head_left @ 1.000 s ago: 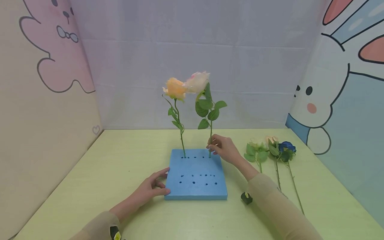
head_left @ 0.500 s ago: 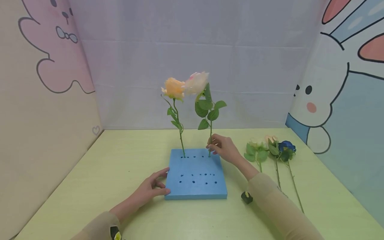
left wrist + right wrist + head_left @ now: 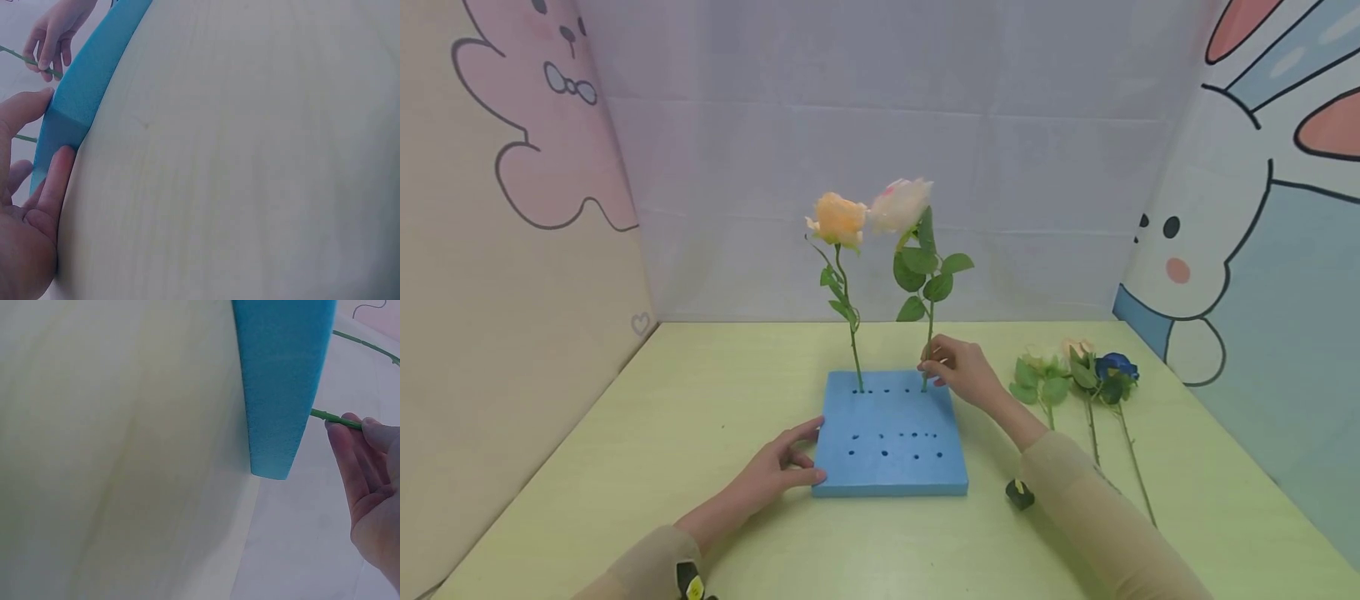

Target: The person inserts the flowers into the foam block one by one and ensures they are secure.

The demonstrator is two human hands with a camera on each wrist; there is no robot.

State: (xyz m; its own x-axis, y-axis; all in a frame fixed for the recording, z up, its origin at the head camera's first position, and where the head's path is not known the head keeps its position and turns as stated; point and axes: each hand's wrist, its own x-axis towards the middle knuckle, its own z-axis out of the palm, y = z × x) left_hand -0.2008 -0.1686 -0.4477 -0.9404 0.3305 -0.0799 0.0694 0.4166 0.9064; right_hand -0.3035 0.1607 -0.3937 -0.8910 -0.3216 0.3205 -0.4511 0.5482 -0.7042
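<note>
A blue foam block (image 3: 887, 417) with several small holes lies flat on the table. An orange-yellow artificial rose (image 3: 837, 221) stands in its back row, leaning slightly left. At the back right hole, a pale pink-white artificial rose (image 3: 901, 206) has its stem end in the foam. My right hand (image 3: 958, 367) pinches that green stem (image 3: 337, 419) low down, just above the block, between thumb and fingers. My left hand (image 3: 778, 462) touches the block's left side with spread fingers, the thumb at the front left corner; one finger (image 3: 59, 172) lies along its side wall.
On the right of the table (image 3: 722, 400) lie three artificial flowers: a pale one (image 3: 1039, 362), a peach one (image 3: 1078, 350) and a blue rose (image 3: 1116, 367). A small black object (image 3: 1019, 494) is beside the right sleeve. Printed walls enclose the sides.
The pale pink-white rose's head has swung slightly right, away from the orange-yellow one. Both hands keep their places on the stem and the block.
</note>
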